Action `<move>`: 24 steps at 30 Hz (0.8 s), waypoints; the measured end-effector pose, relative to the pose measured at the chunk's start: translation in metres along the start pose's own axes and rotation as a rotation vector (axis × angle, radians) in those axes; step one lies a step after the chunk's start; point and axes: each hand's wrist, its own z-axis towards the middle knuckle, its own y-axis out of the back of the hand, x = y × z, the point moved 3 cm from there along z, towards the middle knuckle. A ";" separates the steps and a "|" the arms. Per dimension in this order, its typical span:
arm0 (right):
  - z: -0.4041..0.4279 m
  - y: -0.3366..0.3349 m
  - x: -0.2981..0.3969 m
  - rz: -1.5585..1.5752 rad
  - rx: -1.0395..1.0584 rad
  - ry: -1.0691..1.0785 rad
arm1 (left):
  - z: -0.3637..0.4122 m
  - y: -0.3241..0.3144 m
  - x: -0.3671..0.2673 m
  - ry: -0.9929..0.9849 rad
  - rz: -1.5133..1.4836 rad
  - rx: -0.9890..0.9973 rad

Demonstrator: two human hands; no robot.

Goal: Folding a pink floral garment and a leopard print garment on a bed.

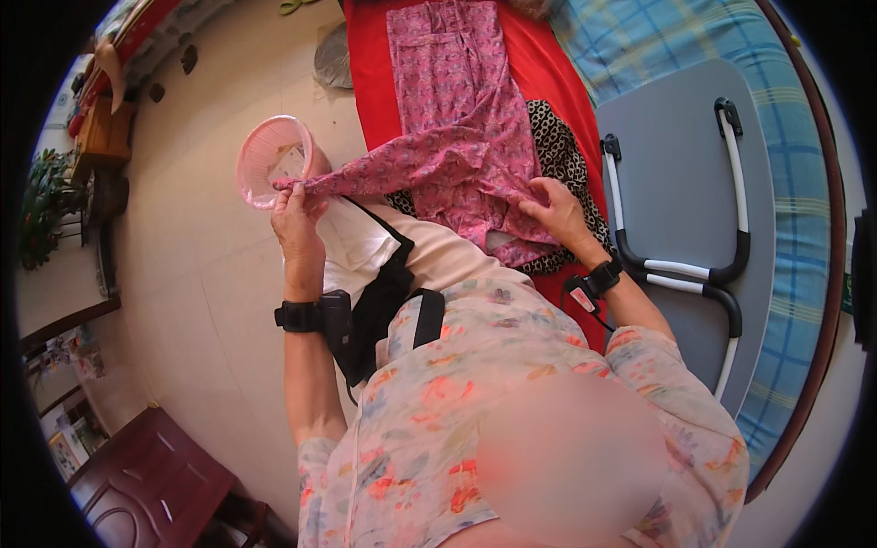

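A pink patterned garment (452, 89) lies lengthwise on a red cloth (548, 55), its near part bunched close to my lap. My left hand (299, 226) pinches the end of a sleeve-like strip of it, stretched out to the left beside a pink lined wastebasket (318, 159). At the garment's right side, my right hand (558, 212) grips a fold between thumb and fingers. Under the garment, a black-and-cream patterned cloth (558, 147) shows at the right. White fabric (353, 236) and black fabric (380, 301) lie by my left leg.
On the right, a folded grey table (678, 164) with white and black legs rests on a blue checked bedcover (798, 246). A dark red wooden chair (154, 466) stands at the lower left. A plastic-wrapped round item (334, 60) is on the tiled floor beyond the basket.
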 end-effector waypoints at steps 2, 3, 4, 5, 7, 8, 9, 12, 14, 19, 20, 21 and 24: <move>-0.012 0.000 0.007 -0.222 0.036 0.349 | 0.004 0.009 0.016 0.093 -0.033 -0.002; -0.013 0.001 0.001 -0.281 0.061 0.338 | 0.008 0.014 0.024 0.169 -0.071 -0.009; -0.014 0.005 -0.005 -0.281 0.058 0.332 | 0.010 0.020 0.030 0.173 -0.069 -0.004; -0.012 0.010 -0.008 -0.185 0.005 0.237 | 0.011 0.024 0.033 0.189 -0.138 0.007; -0.011 0.014 -0.009 -0.111 -0.058 0.168 | 0.016 0.030 0.039 0.205 -0.206 0.019; -0.010 0.017 -0.008 -0.113 -0.059 0.167 | 0.017 0.028 0.039 0.218 -0.199 0.037; -0.009 0.021 -0.007 -0.151 -0.084 0.178 | 0.018 0.027 0.039 0.230 -0.193 0.054; -0.008 0.014 0.012 -0.241 -0.124 0.378 | 0.021 0.026 0.041 0.225 -0.200 0.043; -0.006 0.002 0.029 -0.251 -0.115 0.412 | 0.021 0.029 0.044 0.211 -0.208 0.061; -0.007 -0.010 0.016 -0.263 -0.060 0.368 | 0.011 0.025 0.038 0.152 -0.262 0.103; 0.009 0.000 0.016 -0.248 -0.102 0.383 | 0.017 0.018 0.033 0.113 -0.288 0.109; 0.011 0.007 0.010 -0.257 -0.114 0.402 | 0.008 0.022 0.035 0.148 -0.308 0.098; 0.010 0.013 -0.007 -0.410 0.013 0.298 | 0.007 0.023 0.035 0.173 -0.333 0.100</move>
